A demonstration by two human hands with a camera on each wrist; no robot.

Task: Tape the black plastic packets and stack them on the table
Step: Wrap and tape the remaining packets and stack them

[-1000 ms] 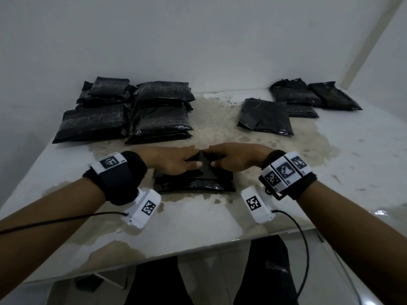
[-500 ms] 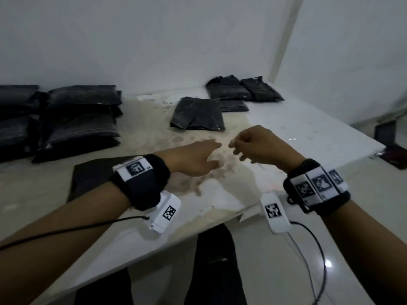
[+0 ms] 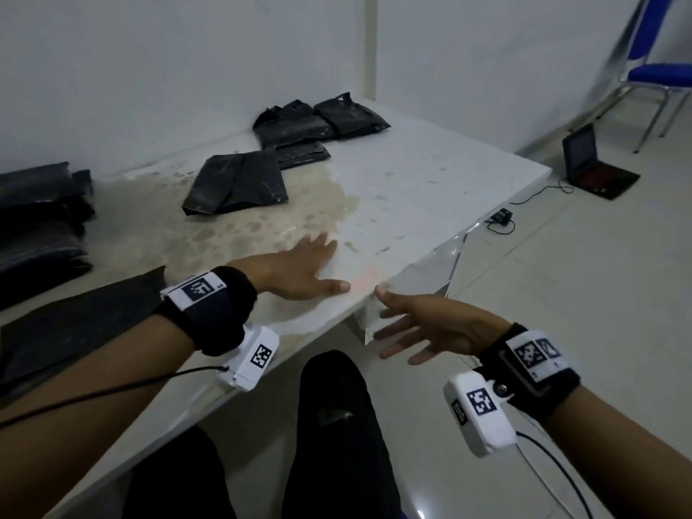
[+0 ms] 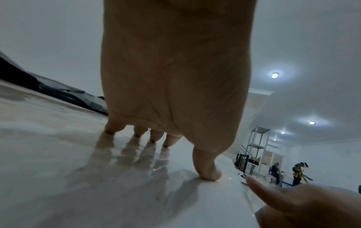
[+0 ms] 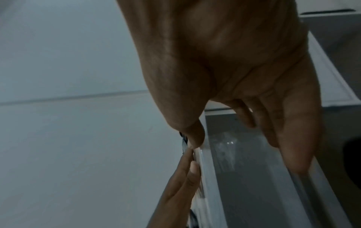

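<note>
The left hand (image 3: 299, 269) lies flat on the white bench (image 3: 430, 189) near its front right edge, fingers (image 4: 115, 126) spread straight and touching the stained surface, holding nothing; the right hand (image 3: 423, 327) hangs just off that edge, beyond the bench, fingers (image 3: 393, 333) straight and loosely spread, gripping nothing, its thumb tip close to the bench corner and to the left thumb; a flat black packet (image 3: 75, 324) lies on the bench under the left forearm; another flat packet (image 3: 237, 183) lies further back, apart from both hands; a small heap of black packets (image 3: 318, 125) sits at the far corner against the wall; a stack of filled packets (image 3: 37, 222) stands at the left edge of the head view; on the floor to the right stand an open laptop (image 3: 595, 166) and a blue chair (image 3: 659, 69).
</note>
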